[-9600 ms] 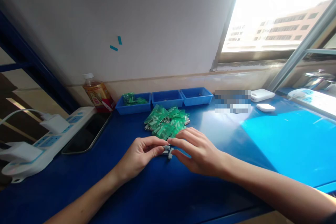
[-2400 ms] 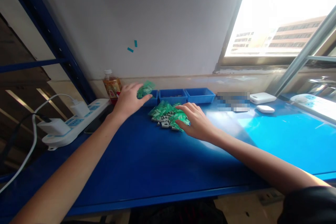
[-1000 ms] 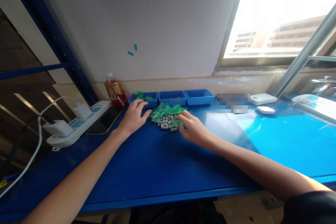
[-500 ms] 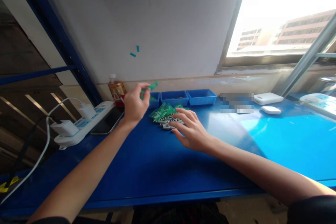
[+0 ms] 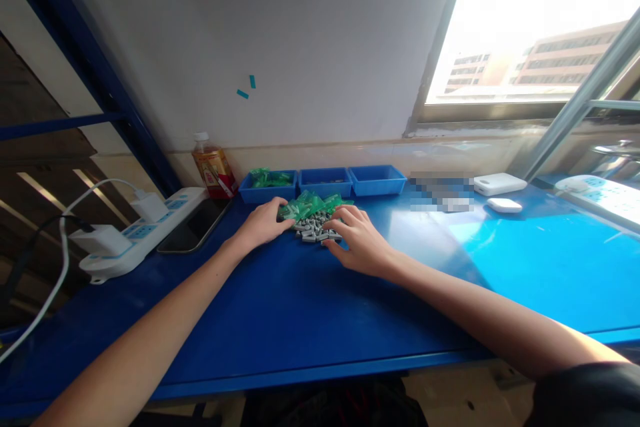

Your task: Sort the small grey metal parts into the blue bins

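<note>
A heap of small grey metal cylinders (image 5: 309, 232) lies on the blue table, with several green plastic packets (image 5: 313, 205) piled on its far side. At the left edge of the heap is my left hand (image 5: 261, 223), thumb and fingers apart around a green packet's edge; contact is hard to make out. My right hand (image 5: 357, 237) rests over the heap's right side, fingers spread and bent, their tips at the cylinders. Behind the heap, the left blue bin (image 5: 245, 193) holds green packets. Some small pieces lie in the middle blue bin (image 5: 325, 190).
The right blue bin (image 5: 377, 188) stands against the wall. To the left are a drink bottle (image 5: 213, 167), a dark phone (image 5: 195, 227) and a white power strip (image 5: 117, 263) with plugged-in chargers. White boxes (image 5: 500, 183) sit at the right on the blue table (image 5: 280, 320).
My left hand has come down from above the left bin to the heap, and the green packet it held is gone from it. My right hand stays over the cylinders.
</note>
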The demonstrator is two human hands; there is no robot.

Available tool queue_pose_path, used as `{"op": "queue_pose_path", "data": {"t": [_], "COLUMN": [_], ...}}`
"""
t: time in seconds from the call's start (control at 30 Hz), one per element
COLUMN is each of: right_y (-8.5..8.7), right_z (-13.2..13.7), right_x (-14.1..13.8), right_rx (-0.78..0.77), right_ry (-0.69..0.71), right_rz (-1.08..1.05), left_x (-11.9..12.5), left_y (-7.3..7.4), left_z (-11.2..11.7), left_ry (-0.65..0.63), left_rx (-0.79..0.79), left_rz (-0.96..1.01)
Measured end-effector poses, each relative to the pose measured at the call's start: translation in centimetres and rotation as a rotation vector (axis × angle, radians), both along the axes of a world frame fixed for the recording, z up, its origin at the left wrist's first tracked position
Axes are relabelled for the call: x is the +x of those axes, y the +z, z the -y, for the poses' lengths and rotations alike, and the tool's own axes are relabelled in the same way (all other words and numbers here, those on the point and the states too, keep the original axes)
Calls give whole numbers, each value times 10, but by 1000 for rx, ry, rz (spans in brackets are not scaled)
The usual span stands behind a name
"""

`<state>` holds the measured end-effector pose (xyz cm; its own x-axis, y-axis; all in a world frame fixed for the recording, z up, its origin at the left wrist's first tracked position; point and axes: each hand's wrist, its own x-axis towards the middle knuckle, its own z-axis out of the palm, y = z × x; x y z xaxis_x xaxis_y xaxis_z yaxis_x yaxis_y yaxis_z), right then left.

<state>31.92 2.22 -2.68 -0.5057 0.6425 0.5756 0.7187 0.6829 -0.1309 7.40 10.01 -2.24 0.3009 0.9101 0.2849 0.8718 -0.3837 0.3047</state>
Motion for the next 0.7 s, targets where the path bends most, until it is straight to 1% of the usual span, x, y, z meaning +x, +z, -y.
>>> {"op": "queue_pose_path", "data": {"t": [0.07,0.13,0.2,0.27,0.3,0.37,0.4,0.43,0.47,0.5,0.53,0.57,0.6,0.67,0.7], "right_y": [0,1,1,1,0,-1,-1,-2,-2,-3,-3,-3,-3,-4,-5], "right_z": [1,2,3,3,3,2,2,1,0,-2,-3,-5,-6,-8,-8], "right_x": [-1,-3,-5,-7,-8,-8,-8,-8,-7,-6,-5,-4,-3,-2,-2], "right_rx": [-31,-81,-130,-147,-145,-131,-125,-121,-120,-119,-121,-123,-125,-126,-126], "right_ry": [4,-6,-18,-18,-12,-1,1,-1,-7,-16,-24,-32,-39,-50,-54], "right_rz": [-32,-108,-188,-217,-212,-185,-169,-155,-144,-137,-134,-135,-137,-134,-127], "left_x": [7,17,26,28,26,14,7,0,-6,-9,-9,-6,0,17,25], "left_y": [4,13,27,47,58,78,84,88,88,84,77,67,56,30,19], "left_z": [6,19,32,36,34,19,8,-3,-13,-21,-27,-29,-29,-25,-22], "left_ry": [6,-36,-100,-120,-101,-19,26,60,81,104,122,106,61,-44,-60], "left_rx": [112,253,415,603,686,762,758,719,647,570,510,462,419,294,220], "left_rz": [122,215,233,200,183,161,137,89,29,-28,-60,-84,-100,-112,-108]}}
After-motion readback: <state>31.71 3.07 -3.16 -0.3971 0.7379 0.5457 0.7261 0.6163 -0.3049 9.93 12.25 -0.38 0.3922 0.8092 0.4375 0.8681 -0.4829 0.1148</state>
